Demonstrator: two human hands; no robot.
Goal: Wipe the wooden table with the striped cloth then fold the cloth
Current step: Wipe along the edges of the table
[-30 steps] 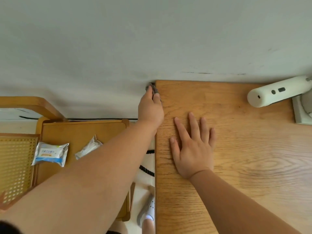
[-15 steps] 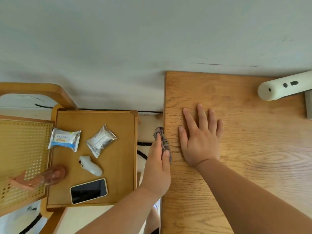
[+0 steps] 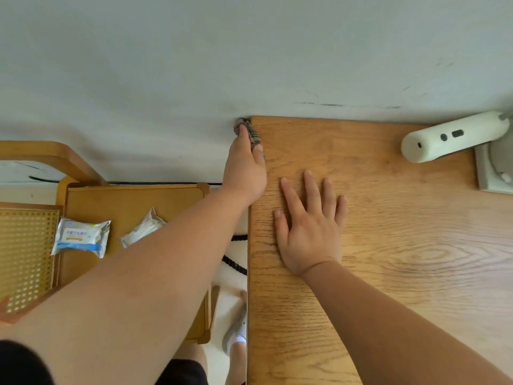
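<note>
Grey-striped cloth (image 3: pixel 249 131) bunched at table (image 3: pixel 388 245) corner.

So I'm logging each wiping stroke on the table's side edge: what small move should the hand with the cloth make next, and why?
Probably draw the left hand back toward the body along the table edge. The cloth is pinched at the far corner against the wall, so there is no edge left ahead, while the near stretch lies open. The right hand lies flat on top, steadying.

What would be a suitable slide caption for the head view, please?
Left hand presses the striped cloth along the wooden table's far-left edge; right hand lies flat.
</note>
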